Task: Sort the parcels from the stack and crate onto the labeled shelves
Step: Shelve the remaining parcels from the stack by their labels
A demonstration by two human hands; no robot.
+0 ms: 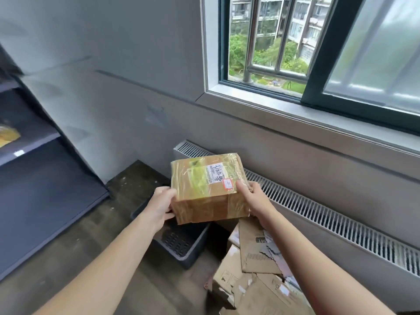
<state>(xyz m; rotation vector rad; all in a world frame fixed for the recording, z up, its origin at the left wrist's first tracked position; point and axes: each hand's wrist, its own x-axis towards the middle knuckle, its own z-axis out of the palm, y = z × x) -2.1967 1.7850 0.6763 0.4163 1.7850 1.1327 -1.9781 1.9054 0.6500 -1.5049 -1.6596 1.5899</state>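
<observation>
Dark floorboards fill the lower left of the frame. Torn cardboard parcels are stacked at the lower right, with a grey crate just beside them. Above the crate, at centre frame, a taped brown box is held at both ends. The left hand has its fingers curled round the left end, and the right hand grips the right end, thumb beside the label. The box's long axis runs left to right between the hands. The shelves stand at the far left, on the left hand's side, so the carry probably swings leftward. Behind are a radiator and a window.
</observation>
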